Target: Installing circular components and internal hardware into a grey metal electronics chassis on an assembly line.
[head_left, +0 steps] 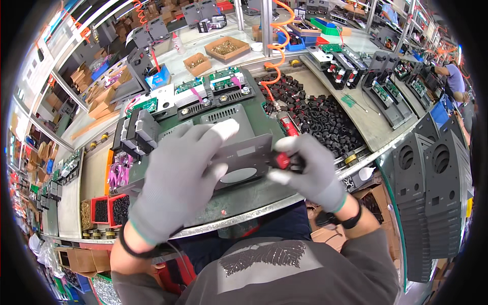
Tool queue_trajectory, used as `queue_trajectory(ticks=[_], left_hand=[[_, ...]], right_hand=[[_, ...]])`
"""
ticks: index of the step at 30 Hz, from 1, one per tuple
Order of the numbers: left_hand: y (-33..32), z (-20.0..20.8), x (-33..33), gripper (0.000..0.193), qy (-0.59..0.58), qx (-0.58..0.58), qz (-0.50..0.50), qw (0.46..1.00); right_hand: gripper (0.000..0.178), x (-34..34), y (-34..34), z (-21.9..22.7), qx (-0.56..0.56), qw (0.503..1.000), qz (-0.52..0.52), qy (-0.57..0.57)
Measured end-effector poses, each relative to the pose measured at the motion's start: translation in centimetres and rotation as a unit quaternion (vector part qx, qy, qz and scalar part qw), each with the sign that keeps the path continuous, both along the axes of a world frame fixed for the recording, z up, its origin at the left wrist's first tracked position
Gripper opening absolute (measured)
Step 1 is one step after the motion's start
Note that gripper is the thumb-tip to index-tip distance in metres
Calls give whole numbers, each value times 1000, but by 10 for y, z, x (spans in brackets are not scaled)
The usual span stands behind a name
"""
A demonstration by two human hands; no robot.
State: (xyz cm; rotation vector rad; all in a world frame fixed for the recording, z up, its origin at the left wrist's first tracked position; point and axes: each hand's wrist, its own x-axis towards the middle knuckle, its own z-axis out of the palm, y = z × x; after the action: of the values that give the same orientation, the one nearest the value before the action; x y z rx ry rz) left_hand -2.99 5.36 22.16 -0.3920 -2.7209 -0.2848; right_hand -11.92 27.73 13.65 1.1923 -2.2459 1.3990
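Observation:
My left hand [178, 173], in a grey glove with white fingertips, grips a dark grey metal panel [260, 155] between thumb and fingers. A rectangular cutout and a large round hole show in the panel, which is held tilted over the bench. My right hand [312, 170], gloved alike, is closed on a small black-and-red part [284, 161] at the panel's right edge. Whether that part sits in the panel cannot be seen. Another grey panel with vent slots [231, 119] lies behind. Just beyond my right hand is a red cylindrical tool [288, 124].
A heap of black and red parts [325, 112] fills the bench's right side. Circuit boards with heatsinks [190, 91] stand at the back. Red bins [101, 209] sit left, and stacked grey panels [442, 193] right. An orange coiled hose [278, 46] hangs above the bench.

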Motion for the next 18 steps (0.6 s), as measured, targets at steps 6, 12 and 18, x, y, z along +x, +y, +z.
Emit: queue_trajectory(ticks=[6, 12, 18], left_hand=[[-3, -16, -23, 56, -172, 53, -33, 983], [8, -10, -23, 63, -135, 90, -87, 983], [14, 2, -27, 57, -176, 114, -80, 975]], right_hand=[[43, 14, -33, -31, -37, 996, -58, 50], [50, 22, -44, -33, -116, 980, -83, -136], [45, 25, -61, -40, -256, 936, -66, -232]])
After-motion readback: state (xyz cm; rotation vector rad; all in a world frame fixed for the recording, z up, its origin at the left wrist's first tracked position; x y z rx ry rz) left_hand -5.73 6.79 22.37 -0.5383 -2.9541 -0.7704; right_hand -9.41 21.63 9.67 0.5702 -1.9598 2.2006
